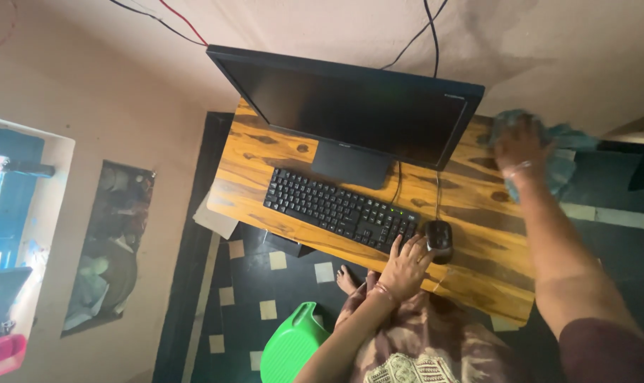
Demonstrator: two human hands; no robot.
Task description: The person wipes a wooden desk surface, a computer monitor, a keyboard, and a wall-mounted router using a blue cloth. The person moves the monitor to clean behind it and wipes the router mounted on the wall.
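Head view: right hand [518, 147] pressed flat, fingers spread, on crumpled blue cloth [559, 152] at two o'clock on wooden desk [478, 234]. Left hand [405, 266], fingers open, resting on black keyboard [336, 207], beside black mouse [439, 237].

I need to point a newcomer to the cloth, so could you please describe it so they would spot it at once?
Start at the wooden desk with the black monitor and keyboard. Go to the desk's far corner on the mouse side, past the monitor's edge. There the right hand presses on a crumpled blue-green cloth, the only soft, pale thing on the desk.
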